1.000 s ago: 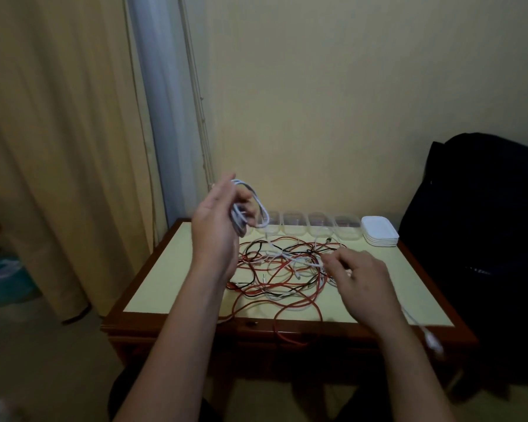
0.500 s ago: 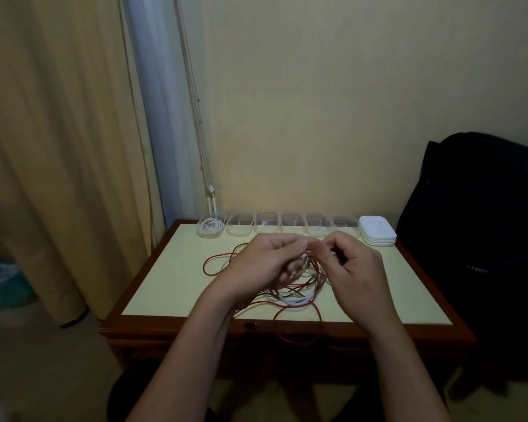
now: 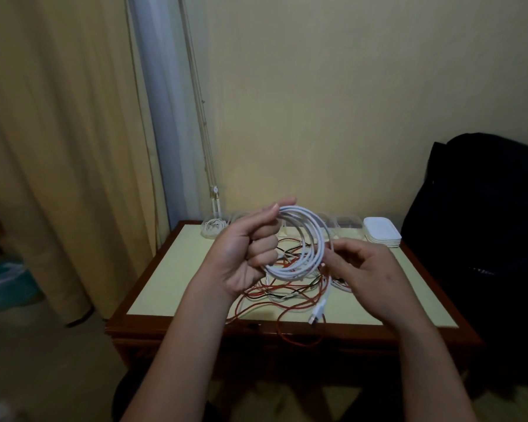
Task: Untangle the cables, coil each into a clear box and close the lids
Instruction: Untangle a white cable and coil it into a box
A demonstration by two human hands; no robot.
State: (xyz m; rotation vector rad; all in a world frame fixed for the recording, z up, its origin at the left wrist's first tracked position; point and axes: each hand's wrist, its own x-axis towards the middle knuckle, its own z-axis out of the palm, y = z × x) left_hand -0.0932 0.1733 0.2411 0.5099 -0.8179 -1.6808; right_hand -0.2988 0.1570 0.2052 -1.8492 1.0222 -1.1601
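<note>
My left hand (image 3: 247,254) grips a coil of white cable (image 3: 310,239) raised above the table, fingers curled through the loops. My right hand (image 3: 366,278) pinches the same cable at the coil's right side; its loose end with a plug (image 3: 317,315) hangs down toward the table's front. Under the hands lies a tangle of red, black and white cables (image 3: 287,290). A row of clear boxes (image 3: 345,225) stands along the back edge; the leftmost box (image 3: 212,229) holds a coiled white cable.
A stack of white lids (image 3: 381,233) sits at the back right of the yellow-topped wooden table (image 3: 171,275). A red cable loop (image 3: 299,339) hangs over the front edge. A dark bag (image 3: 482,239) stands right of the table, a curtain (image 3: 58,147) to the left.
Both hands rose from the tangle with a white cable, which is now wound into a coil in my left hand. One earlier coil lies in the leftmost box.
</note>
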